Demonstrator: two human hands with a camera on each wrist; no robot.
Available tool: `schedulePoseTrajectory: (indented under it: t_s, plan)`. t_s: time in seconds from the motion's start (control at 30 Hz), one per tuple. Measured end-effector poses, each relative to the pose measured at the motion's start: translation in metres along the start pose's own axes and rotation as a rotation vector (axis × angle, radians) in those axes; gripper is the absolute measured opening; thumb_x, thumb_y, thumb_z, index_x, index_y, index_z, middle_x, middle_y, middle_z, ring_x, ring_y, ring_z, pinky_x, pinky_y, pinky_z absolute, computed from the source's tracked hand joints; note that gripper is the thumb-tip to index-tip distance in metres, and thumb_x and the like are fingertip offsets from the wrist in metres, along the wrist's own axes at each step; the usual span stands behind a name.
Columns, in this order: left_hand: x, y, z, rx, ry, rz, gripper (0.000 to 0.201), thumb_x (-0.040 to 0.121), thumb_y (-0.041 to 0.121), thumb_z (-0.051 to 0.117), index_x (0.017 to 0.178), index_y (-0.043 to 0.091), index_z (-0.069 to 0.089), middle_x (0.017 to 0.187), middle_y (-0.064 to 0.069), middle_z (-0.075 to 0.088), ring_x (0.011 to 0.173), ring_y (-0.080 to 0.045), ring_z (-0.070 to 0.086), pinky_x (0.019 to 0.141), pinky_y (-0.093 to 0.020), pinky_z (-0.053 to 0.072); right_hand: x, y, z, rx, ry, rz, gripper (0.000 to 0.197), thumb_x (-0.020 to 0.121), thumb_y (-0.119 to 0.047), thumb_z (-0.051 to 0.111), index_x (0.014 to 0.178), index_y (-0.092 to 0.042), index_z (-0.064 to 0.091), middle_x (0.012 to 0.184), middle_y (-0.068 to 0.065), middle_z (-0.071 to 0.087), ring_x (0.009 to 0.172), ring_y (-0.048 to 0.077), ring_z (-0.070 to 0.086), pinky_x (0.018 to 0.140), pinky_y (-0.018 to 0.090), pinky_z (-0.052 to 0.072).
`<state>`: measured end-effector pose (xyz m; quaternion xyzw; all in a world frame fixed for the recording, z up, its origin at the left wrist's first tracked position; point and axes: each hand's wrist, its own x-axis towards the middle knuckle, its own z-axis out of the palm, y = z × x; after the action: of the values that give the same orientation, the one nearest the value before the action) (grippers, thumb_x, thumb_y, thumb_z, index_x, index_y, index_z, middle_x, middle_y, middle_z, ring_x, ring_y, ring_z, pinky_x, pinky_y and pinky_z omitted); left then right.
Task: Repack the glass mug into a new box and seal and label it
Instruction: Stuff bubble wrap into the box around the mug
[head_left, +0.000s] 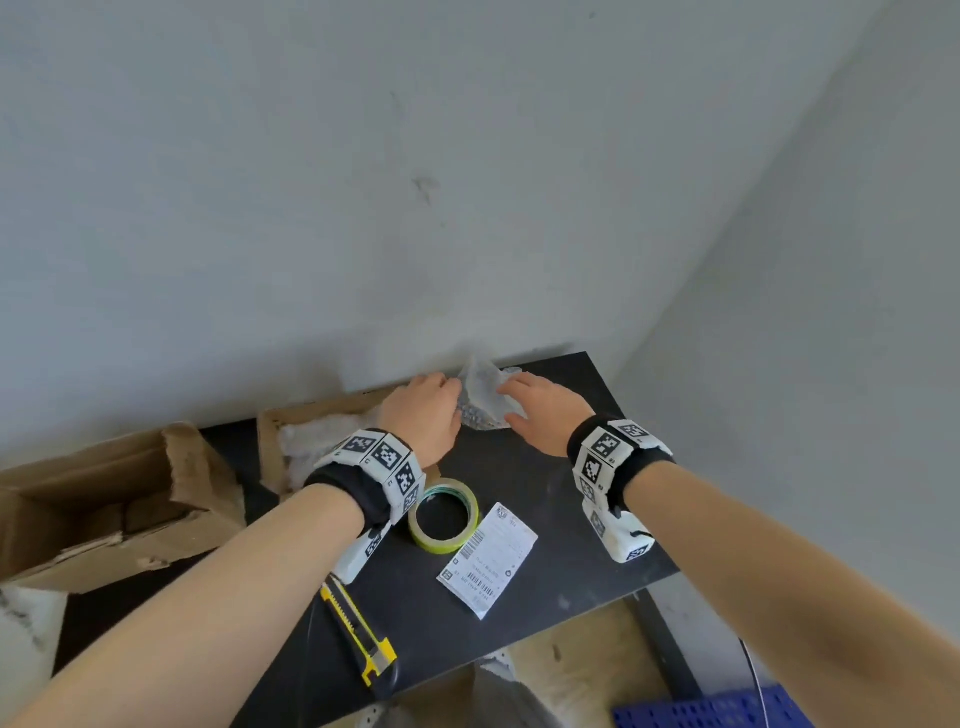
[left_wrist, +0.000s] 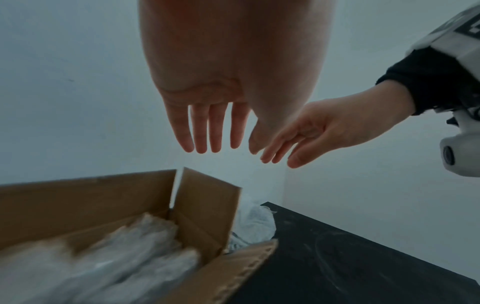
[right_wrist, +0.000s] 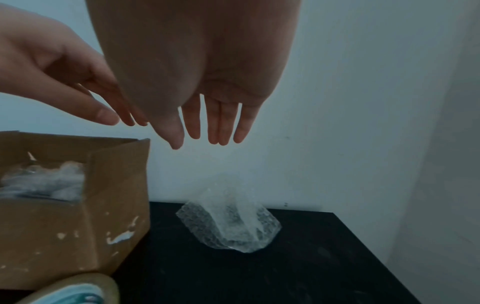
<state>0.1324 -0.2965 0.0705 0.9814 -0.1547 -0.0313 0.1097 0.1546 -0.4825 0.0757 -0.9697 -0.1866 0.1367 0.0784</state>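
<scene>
- Bubble-wrapped bundle (head_left: 485, 400) sits on the black tabletop (head_left: 561, 509) at the far edge, against the wall; the wrap hides what is inside, so the glass mug itself can't be made out.
- Left hand (head_left: 423, 415) hovers above the bundle's left side, fingers straight and spread, holding nothing; the wrist views show a clear gap between fingertips and bundle.
- Right hand (head_left: 545, 410) hovers above the bundle's right side, fingers straight and relaxed, also holding nothing.
- The two hands are close together, fingertips nearly meeting over the bundle; can't tell if they touch each other.
- Open cardboard box (head_left: 317, 431) stands just left of the bundle, flaps up, filled with crumpled clear plastic wrap (head_left: 311, 441).
- In the left wrist view the box's near flap (left_wrist: 207, 211) stands upright between the camera and the bundle.
- Torn cardboard box (head_left: 114, 504) lies at the far left, open, ragged edge.
- Roll of tape (head_left: 443, 514) lies flat on the tabletop near the left wrist, yellow-green rim.
- Shipping label (head_left: 488, 558) lies flat just right of the tape, barcodes facing up.
- Yellow utility knife (head_left: 358, 634) lies on the near tabletop edge under the left forearm.
- Blue perforated crate (head_left: 727, 709) is on the floor, lower right.
- Both wrists carry bands with black-and-white marker tags.
</scene>
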Motion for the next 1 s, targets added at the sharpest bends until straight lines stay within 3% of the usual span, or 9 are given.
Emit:
schedulePoseTrajectory:
  t_s: [0.17,0.27,0.6,0.7,0.8,1.0]
  plan:
    - [0.033,0.044,0.020,-0.030,-0.085,-0.077,0.029,0.095,0.025,0.044,0.120,0.012,0.049,0.122,-0.009,0.050,0.111,-0.026,0.050,0.085,-0.040,0.048,0.008,0.054,0.003,0.036,-0.029,-0.002,0.045,0.093,-0.021,0.048,0.137,-0.016,0.042,0.142,0.003,0.041,0.124,0.024,0.047,0.101,0.037,0.041]
    - [0.055,0.060,0.034,-0.074,-0.141,-0.197,0.036,0.095,0.020,0.046,0.129,0.011,0.044,0.131,-0.010,0.045,0.119,-0.027,0.046,0.091,-0.041,0.047,0.021,0.084,0.010,0.052,-0.069,-0.004,0.045,0.092,-0.020,0.049,0.137,-0.018,0.042,0.141,0.003,0.041,0.123,0.025,0.047,0.101,0.039,0.041]
    - [0.128,0.052,0.088,-0.038,-0.385,-0.600,0.046,0.093,0.017,0.046,0.138,0.016,0.037,0.139,-0.015,0.032,0.124,-0.035,0.038,0.095,-0.042,0.043,0.075,0.129,0.053,0.218,-0.183,-0.015,0.059,0.091,-0.027,0.057,0.142,-0.014,0.032,0.143,0.008,0.038,0.126,0.026,0.045,0.100,0.042,0.043]
    - [0.136,0.050,0.104,-0.046,-0.403,-0.596,0.040,0.095,0.018,0.044,0.135,0.013,0.040,0.136,-0.015,0.039,0.121,-0.033,0.044,0.097,-0.039,0.042,0.086,0.129,0.063,0.302,-0.193,0.017,0.060,0.088,-0.028,0.061,0.140,-0.014,0.034,0.138,0.009,0.044,0.123,0.026,0.048,0.099,0.039,0.043]
    - [0.138,0.052,0.113,-0.046,-0.388,-0.557,0.028,0.093,0.016,0.046,0.120,0.009,0.052,0.123,-0.011,0.053,0.109,-0.027,0.054,0.092,-0.035,0.046,0.094,0.127,0.071,0.419,-0.229,0.054,0.057,0.085,-0.034,0.064,0.134,-0.014,0.042,0.131,0.008,0.052,0.117,0.025,0.052,0.097,0.036,0.044]
    - [0.138,0.062,0.110,-0.074,-0.401,-0.565,0.027,0.090,0.009,0.050,0.116,0.005,0.057,0.119,-0.014,0.058,0.107,-0.030,0.057,0.087,-0.036,0.048,0.091,0.125,0.077,0.477,-0.269,0.085,0.066,0.078,-0.050,0.067,0.130,-0.015,0.047,0.125,0.006,0.058,0.111,0.024,0.057,0.092,0.035,0.047]
